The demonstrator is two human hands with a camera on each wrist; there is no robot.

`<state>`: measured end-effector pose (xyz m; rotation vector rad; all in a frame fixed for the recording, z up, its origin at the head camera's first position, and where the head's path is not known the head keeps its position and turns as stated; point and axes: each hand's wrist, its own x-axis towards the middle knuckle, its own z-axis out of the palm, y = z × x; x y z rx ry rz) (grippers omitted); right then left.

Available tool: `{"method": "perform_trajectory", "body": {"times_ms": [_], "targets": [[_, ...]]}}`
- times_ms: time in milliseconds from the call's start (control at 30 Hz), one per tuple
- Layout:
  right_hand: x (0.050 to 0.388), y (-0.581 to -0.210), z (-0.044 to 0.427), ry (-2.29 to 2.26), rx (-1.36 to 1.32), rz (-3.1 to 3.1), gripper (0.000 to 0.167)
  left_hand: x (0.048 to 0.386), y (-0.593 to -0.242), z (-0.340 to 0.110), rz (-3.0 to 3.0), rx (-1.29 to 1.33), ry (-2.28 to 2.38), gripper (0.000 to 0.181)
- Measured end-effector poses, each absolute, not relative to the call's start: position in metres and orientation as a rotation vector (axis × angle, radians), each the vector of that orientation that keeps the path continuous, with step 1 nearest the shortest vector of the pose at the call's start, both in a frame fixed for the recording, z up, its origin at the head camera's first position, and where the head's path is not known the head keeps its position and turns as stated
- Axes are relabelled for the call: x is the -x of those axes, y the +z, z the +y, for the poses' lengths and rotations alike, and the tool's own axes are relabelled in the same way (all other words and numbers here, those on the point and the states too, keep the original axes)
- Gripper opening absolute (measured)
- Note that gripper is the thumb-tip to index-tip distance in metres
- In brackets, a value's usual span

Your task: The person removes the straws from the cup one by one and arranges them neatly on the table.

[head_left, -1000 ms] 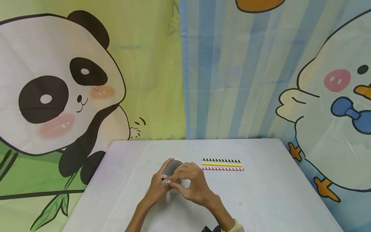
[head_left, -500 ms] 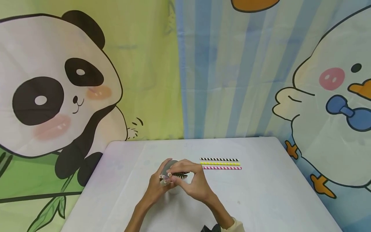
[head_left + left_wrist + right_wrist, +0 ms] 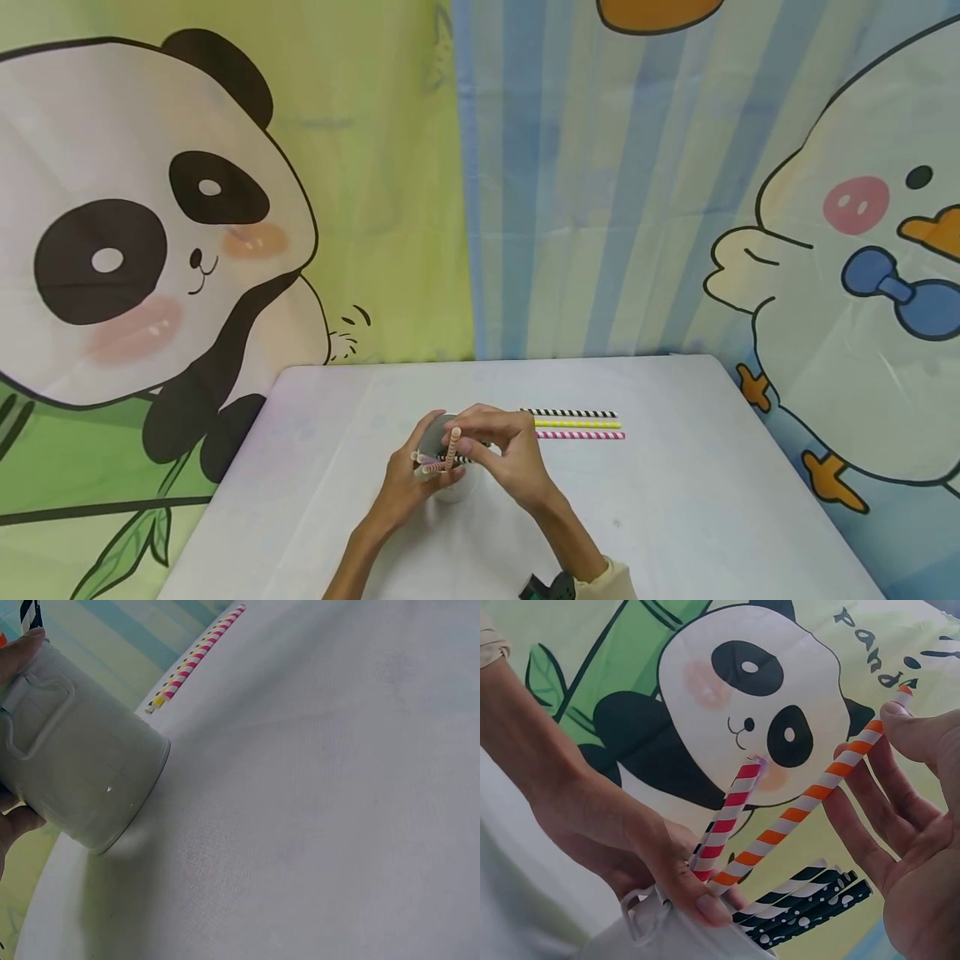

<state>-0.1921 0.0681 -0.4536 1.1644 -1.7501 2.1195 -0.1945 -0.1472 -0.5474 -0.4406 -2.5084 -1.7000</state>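
We see both hands meeting left of the middle of the counter [image 3: 675,517]. The left hand [image 3: 405,482] has its grip curled round a pale cup [image 3: 97,765], with its thumb lying across the rim. In the left wrist view most of that hand is cut off, leaving a few fingers by the cup's handle [image 3: 39,716]. We cannot tell whether the cup's base touches the counter.

The right hand [image 3: 512,458] has its grip closed to a pinch near the top of an orange-and-white straw [image 3: 802,810], thumb on one side and fingers on the other. The straw rises steeply at the cup's near side; its lower end disappears behind the left thumb, so we cannot make out how far down it goes. Just beside it, a red-and-white straw [image 3: 725,821] leans up, its foot also covered by the left hand. Striped black straws [image 3: 780,891] and spotted black straws [image 3: 804,922] slant out of the cup, overlapping too much for us to count.

To the right, at the far side, three straws lie side by side: a black-and-white straw [image 3: 573,413], a yellow straw [image 3: 581,425] nearer, and a pink straw [image 3: 585,435] nearest. The right hand hides their left ends from the head view. A cream sleeve [image 3: 609,581] and a dark device [image 3: 551,587] are cut by the near edge.
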Motion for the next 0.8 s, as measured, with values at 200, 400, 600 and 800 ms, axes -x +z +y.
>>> {"method": "perform_trajectory", "body": {"times_ms": [200,400,600,800], "targets": [[0.1953,-0.4567,0.0691,2.172,-1.152,-1.687,0.015,0.1946,-0.5473,-0.147,-2.509,0.421,-1.687,0.093],[0.1967,-0.4565,0.0712,2.215,-1.155,-1.636,0.012,0.1946,-0.5476,-0.1468,-2.5,0.424,-1.698,0.092],[0.1966,-0.4542,0.0731,2.254,-1.118,-1.595,0.012,0.1947,-0.5469,-0.1463,-2.496,0.424,-1.698,0.091],[0.1969,-0.4504,0.0769,2.312,-1.115,-1.545,0.014,0.1944,-0.5464,-0.1456,-2.494,0.41,-1.687,0.092]]}}
